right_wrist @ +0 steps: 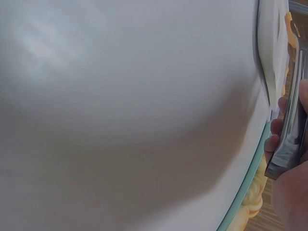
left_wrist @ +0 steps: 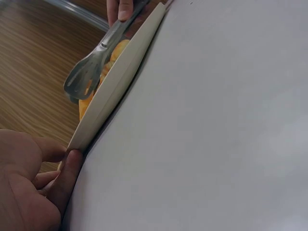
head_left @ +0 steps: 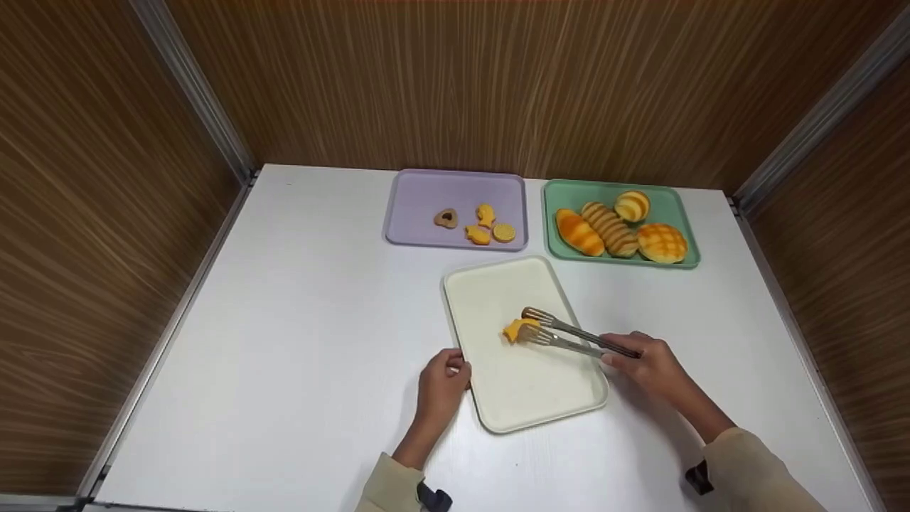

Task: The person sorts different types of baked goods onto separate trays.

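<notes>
In the head view my right hand (head_left: 643, 363) holds metal serving tongs (head_left: 579, 336) by the handle end. Their slotted tips reach over a cream tray (head_left: 540, 387), one on each side of a yellow fish-shaped cookie (head_left: 513, 330). Part of that cookie is hidden behind the nearer tip. At the tray's left edge my left hand (head_left: 444, 384) pinches the rim, and the left wrist view shows thumb and finger on the rim (left_wrist: 79, 137). In the right wrist view my fingers (right_wrist: 273, 137) wrap the tongs (right_wrist: 291, 125).
Behind the cream tray lies a purple tray (head_left: 426, 192) with several small cookies (head_left: 485, 215). Beside it on the right, a green tray (head_left: 583, 190) bears several toy breads (head_left: 610, 229). Wood-patterned walls (head_left: 455, 85) stand around the white table (head_left: 298, 320).
</notes>
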`<state>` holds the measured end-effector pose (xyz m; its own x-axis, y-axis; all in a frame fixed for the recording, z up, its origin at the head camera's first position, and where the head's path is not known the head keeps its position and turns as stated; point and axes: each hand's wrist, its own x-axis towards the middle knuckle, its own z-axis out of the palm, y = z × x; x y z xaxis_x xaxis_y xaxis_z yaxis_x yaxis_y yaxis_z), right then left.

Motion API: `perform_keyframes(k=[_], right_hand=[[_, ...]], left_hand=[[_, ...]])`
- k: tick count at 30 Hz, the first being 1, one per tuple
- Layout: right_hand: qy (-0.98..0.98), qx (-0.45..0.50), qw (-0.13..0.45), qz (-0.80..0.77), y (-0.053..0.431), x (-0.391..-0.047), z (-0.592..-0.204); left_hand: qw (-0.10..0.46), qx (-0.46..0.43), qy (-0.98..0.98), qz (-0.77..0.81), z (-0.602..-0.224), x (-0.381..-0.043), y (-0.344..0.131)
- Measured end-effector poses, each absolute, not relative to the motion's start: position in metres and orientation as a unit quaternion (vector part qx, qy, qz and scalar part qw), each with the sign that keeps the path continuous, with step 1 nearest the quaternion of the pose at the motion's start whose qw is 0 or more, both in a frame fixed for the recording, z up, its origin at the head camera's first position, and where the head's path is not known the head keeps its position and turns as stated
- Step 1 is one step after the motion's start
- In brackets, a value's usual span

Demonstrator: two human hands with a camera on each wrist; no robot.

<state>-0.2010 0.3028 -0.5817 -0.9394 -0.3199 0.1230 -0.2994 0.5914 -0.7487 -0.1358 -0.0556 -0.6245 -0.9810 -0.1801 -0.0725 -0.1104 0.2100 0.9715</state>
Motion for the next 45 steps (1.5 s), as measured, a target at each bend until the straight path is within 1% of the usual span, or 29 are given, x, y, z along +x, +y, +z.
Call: perform_keyframes(k=[11,23,32,37,45], right_hand=[[0.886,-0.108,0.010,-0.451,0.281,-0.218,-0.577],[0.881,-0.052,-0.001,-0.471,0.248,-0.257,-0.566],[0.880,-0.049,0.019,-0.473,0.201,-0.286,-0.557],[0.891,-0.051,0.014,-0.452,0.170,-0.298,-0.554],[0.897,-0.051,0.001,-0.440,0.121,-0.315,-0.552]], left_hand=[[0.036,0.090,-0.782,-0.615,-0.625,-0.135,-0.056],[0.041,0.086,-0.794,-0.601,-0.626,-0.135,-0.057],[0.043,0.085,-0.791,-0.605,-0.626,-0.135,-0.056],[0.035,0.088,-0.791,-0.605,-0.626,-0.133,-0.055],[0.039,0.090,-0.785,-0.611,-0.625,-0.133,-0.054]])
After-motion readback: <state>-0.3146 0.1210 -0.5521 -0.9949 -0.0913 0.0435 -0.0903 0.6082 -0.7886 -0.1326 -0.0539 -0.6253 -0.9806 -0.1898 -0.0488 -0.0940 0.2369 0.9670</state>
